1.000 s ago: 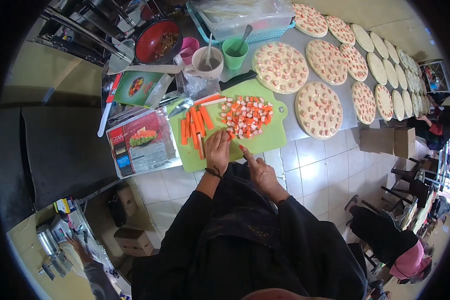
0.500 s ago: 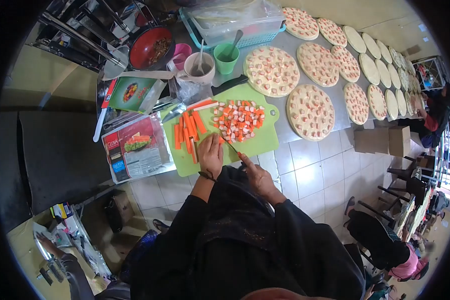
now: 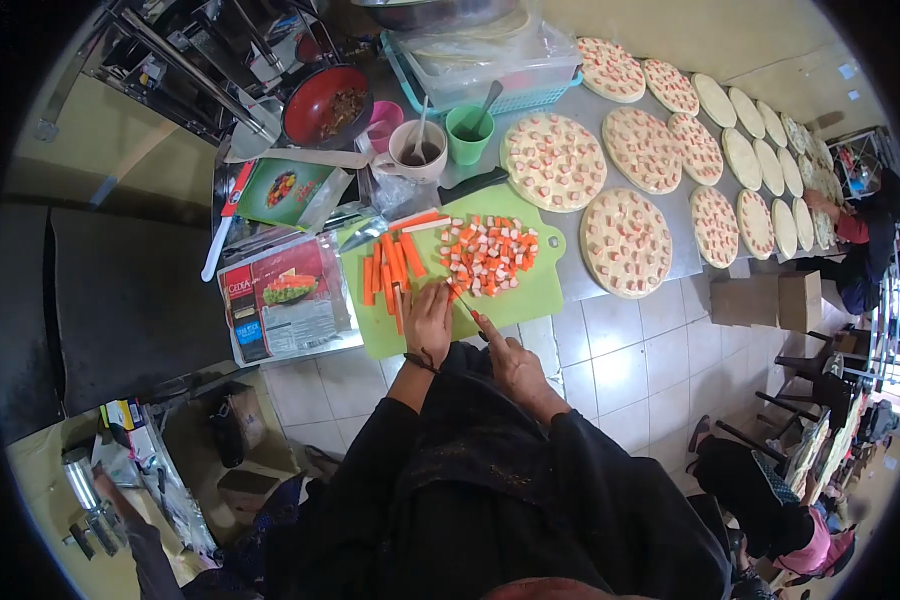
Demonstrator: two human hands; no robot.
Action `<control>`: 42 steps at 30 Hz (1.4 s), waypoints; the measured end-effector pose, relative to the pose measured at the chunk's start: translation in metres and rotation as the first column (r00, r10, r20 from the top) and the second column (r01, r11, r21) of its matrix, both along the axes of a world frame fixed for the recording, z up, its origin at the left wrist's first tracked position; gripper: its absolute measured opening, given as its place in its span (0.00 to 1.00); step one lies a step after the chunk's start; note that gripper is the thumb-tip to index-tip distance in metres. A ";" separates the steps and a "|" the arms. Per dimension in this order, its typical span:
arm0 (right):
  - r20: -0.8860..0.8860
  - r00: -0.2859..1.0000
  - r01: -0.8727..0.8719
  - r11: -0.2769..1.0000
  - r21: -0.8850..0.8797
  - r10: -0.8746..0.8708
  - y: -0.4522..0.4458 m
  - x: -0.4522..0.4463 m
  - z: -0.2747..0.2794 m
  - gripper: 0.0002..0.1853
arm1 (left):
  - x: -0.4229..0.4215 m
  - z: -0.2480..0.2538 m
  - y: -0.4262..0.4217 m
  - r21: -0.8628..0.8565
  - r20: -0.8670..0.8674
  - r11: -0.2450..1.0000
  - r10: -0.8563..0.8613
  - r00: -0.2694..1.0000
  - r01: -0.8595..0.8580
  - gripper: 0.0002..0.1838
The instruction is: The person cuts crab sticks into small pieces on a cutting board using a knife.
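Note:
On the green cutting board (image 3: 530, 308), my left hand (image 3: 429, 325) presses down with fingers together on a crab stick, mostly hidden beneath them. My right hand (image 3: 516, 366) grips a small knife (image 3: 466, 303) with an orange handle; its blade lies close to my left fingertips. Whole orange-and-white crab sticks (image 3: 390, 262) lie to the left of the blade. A heap of diced crab stick (image 3: 488, 252) covers the board's upper right. Another knife with a black handle (image 3: 473, 186) rests along the board's top edge.
Pizza bases topped with pink pieces (image 3: 553, 162) stand right of the board, with plain bases (image 3: 741, 158) farther off. Behind are a mug (image 3: 412, 150), a green cup (image 3: 467, 145) and a red pan (image 3: 327, 105). A crab stick packet (image 3: 290, 300) lies left. Other people work at both sides.
The whole view has shifted slightly, so the board and table things sit a little farther right. Both hands keep nearly the same grip and place at the board.

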State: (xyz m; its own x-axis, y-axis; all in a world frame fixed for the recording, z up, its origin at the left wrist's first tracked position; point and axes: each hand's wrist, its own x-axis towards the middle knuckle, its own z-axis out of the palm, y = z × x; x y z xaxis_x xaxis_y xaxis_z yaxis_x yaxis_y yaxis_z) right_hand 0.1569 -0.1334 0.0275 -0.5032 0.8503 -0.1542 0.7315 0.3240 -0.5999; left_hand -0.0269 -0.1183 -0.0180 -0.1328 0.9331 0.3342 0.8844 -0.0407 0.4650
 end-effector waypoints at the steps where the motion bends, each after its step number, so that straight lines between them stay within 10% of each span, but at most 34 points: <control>1: 0.003 1.000 -0.004 1.000 0.002 0.004 0.000 0.001 -0.003 0.33 | 0.000 -0.002 0.000 0.008 -0.004 1.000 0.002 1.000 -0.002 0.16; 20: -0.074 0.997 0.011 0.978 -0.208 -0.026 0.006 0.018 -0.033 0.28 | 0.001 0.002 0.001 0.053 0.024 0.999 0.005 1.000 -0.006 0.18; 24: -0.199 0.980 0.020 0.999 -0.036 -0.027 0.015 0.007 -0.017 0.27 | 0.001 0.012 0.003 0.042 0.102 0.998 0.038 0.994 -0.042 0.20; 42: 0.008 1.000 0.017 0.992 -0.129 -0.016 -0.001 -0.014 -0.026 0.30 | -0.005 -0.005 -0.004 0.068 0.075 0.998 0.004 0.997 -0.009 0.15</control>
State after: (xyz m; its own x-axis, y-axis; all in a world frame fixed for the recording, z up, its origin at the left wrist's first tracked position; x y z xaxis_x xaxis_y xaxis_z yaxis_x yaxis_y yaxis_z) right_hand 0.1433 -0.1341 0.0017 -0.4878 0.8313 -0.2665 0.7406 0.2324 -0.6305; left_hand -0.0319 -0.1228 -0.0234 -0.1660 0.9075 0.3858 0.8478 -0.0684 0.5258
